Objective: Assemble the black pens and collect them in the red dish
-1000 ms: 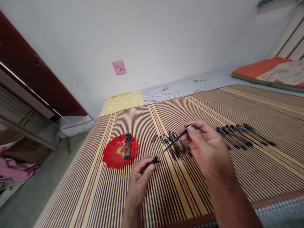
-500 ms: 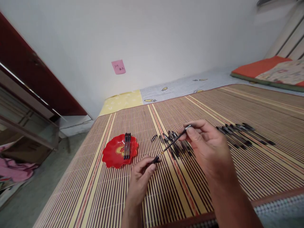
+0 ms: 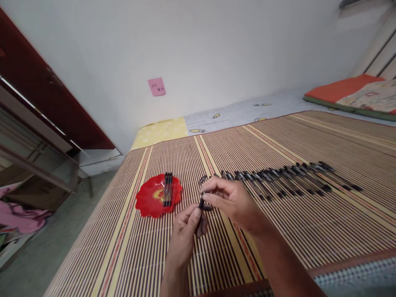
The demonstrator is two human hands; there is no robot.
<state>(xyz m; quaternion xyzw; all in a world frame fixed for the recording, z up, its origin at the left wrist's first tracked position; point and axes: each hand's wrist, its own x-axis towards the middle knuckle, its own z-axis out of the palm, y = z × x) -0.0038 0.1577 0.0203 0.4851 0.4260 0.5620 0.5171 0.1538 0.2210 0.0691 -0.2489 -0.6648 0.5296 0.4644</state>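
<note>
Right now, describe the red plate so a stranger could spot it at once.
Find the striped mat below the white wall. Near the mat's left side, beyond the left hand, sits a shallow red plate with a wavy rim and gold design. It is the only dish there, and three pens lie side by side across it, apart from the long row of pens on the mat.

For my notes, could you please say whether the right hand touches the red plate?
Apart: the head view shows striped mat between right hand and red plate.
</note>
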